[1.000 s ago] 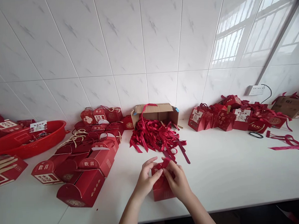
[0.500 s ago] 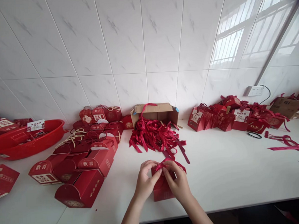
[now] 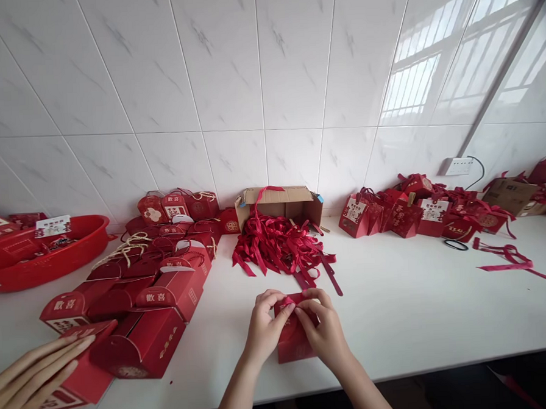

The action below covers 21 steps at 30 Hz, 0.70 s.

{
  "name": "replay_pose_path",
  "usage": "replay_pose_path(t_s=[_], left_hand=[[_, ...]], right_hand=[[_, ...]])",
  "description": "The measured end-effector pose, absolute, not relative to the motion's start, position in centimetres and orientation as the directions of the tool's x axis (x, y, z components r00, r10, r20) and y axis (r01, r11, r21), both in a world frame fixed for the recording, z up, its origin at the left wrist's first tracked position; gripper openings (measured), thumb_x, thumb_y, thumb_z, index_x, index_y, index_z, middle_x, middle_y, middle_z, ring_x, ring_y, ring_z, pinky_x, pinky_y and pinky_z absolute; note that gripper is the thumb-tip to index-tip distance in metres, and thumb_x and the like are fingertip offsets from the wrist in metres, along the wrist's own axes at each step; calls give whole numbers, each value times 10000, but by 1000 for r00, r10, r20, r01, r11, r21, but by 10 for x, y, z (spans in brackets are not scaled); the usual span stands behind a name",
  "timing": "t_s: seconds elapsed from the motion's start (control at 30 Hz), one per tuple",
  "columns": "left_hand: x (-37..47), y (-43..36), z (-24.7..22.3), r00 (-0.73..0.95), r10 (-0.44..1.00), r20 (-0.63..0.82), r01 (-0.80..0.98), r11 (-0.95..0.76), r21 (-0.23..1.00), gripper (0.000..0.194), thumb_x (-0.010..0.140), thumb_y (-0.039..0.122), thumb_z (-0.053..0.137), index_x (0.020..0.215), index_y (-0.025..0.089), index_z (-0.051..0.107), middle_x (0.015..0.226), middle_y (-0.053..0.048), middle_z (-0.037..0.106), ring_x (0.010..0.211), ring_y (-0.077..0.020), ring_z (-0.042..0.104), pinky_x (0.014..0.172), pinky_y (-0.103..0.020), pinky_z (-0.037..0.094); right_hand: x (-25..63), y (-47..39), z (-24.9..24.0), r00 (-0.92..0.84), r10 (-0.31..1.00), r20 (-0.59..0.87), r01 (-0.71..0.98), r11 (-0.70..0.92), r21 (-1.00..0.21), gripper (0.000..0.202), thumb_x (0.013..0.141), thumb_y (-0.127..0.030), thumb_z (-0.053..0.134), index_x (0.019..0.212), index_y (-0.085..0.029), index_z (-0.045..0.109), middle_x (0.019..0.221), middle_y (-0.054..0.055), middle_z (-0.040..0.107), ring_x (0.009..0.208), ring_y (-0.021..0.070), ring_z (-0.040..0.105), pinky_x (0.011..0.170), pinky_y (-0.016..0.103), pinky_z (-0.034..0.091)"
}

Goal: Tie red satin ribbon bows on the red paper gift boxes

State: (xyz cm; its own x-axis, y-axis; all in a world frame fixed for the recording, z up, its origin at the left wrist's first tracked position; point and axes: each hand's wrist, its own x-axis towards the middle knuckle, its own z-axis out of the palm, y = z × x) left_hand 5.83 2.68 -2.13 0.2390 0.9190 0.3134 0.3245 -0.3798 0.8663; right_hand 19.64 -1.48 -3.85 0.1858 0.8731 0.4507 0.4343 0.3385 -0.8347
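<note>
A small red box (image 3: 295,348) stands on the white table close to its front edge, between my hands. My left hand (image 3: 266,327) pinches a red ribbon (image 3: 287,301) over the top of the box. On the other side my right hand (image 3: 322,324) has its thumb and index finger pressed together on the same ribbon, almost touching the left fingertips. Fingers hide most of the ribbon and part of the box top. Just behind the box lies a heap of loose red ribbons (image 3: 279,244), spilling from an open cardboard box (image 3: 284,195).
Another person's hand (image 3: 39,372) holds a red box (image 3: 92,376) at lower left, beside rows of red boxes (image 3: 145,342). A red basin (image 3: 74,254) stands far left. Red bags (image 3: 406,216), a black ring (image 3: 455,244) and a loose ribbon (image 3: 508,253) lie right.
The other person's hand has brought a red box rightward, up against the rows. My hands stay over the box; the ribbon part that stuck out behind my right hand no longer shows. The view has shifted slightly.
</note>
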Motion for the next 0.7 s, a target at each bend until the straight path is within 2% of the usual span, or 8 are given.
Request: replay_pose_path(t_s=[0.17, 0.3, 0.47, 0.6, 0.7], left_hand=[[59, 30, -21, 259, 915, 310, 269, -376, 886, 139, 801, 370, 593, 778, 249, 658, 921, -48, 636, 960, -265, 583, 873, -390, 462], [62, 35, -22, 304, 897, 321, 224, -395, 891, 131, 814, 371, 579, 796, 260, 646, 909, -37, 639, 926, -246, 602, 845, -364, 484], [56, 30, -22, 203, 901, 383, 300, -429, 852, 137, 843, 342, 535, 913, 229, 564, 962, -45, 611, 955, -224, 579, 889, -388, 452], [47, 20, -22, 359, 825, 437, 413, -560, 718, 92, 814, 259, 582, 899, 236, 610, 950, -37, 642, 990, -218, 547, 886, -378, 450], [46, 20, -21, 378, 808, 452, 432, -586, 686, 86, 821, 200, 563, 840, 233, 640, 876, -30, 672, 937, -206, 570, 855, -366, 465]], right_hand=[[198, -13, -38, 128, 931, 343, 385, 272, -882, 288, 892, -336, 484, 678, -189, 607, 1312, 142, 477, 1291, 311, 360, 1028, 527, 326], [197, -9, -39, 66, 953, 297, 334, 259, -906, 361, 897, -367, 469, 592, -187, 545, 1380, 115, 451, 1362, 319, 249, 1061, 557, 244], [191, -9, -40, 205, 944, 258, 256, 203, -945, 367, 890, -399, 469, 606, -183, 557, 1350, 143, 477, 1318, 301, 337, 1052, 508, 277], [190, -13, -36, 219, 950, 222, 247, 166, -955, 347, 876, -409, 492, 643, -180, 613, 1311, 140, 508, 1290, 283, 380, 1044, 456, 306], [196, -18, -31, 203, 962, 183, 269, 125, -955, 359, 875, -422, 488, 656, -185, 644, 1268, 126, 548, 1263, 280, 416, 1028, 435, 330]])
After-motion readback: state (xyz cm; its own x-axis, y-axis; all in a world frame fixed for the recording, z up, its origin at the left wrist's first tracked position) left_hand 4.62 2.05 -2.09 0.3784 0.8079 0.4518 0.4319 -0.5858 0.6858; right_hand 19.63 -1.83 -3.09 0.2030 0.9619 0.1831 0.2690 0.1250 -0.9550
